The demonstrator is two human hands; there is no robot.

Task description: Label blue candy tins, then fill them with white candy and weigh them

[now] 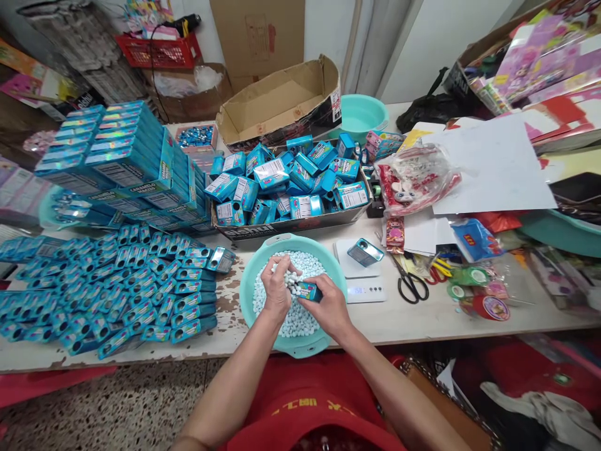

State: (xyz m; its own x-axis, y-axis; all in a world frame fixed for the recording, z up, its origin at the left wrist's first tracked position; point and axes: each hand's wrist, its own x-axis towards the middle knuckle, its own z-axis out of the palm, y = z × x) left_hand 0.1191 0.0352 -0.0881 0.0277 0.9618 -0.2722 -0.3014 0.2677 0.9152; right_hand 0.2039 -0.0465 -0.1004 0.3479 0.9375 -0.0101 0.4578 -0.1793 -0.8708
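We are curling our left hand (277, 291) into a loose cup, its fingers bending partly closed around a small clutch of pale pellets (298, 322); we are gripping a small blue box (310, 290) in our right hand (335, 308), thumb and fingers closing on its sides with only the width of the box between them. The blue box is lying tilted on its side just right of the left fingertips, one end facing them; it is showing a glossy blue skin with small coloured print, though we are not managing to read it, and we cannot tell how its far side looks under the right fingers. Pellets are bunching between the left fingers and that end; they are small, rounded and whitish with a faint blue tint. Below both sets of fingers, more pellets are filling a turquoise basin (307, 348); just right of the right fingers, a white scale (368, 293) is carrying another blue box (365, 252); beyond the fingers, a cardboard carton (295, 229) is holding a heap of similar boxes (272, 173); well left of the left fingers, many blue packs (195, 305) are lying in close rows, dark round spots showing on their ends.
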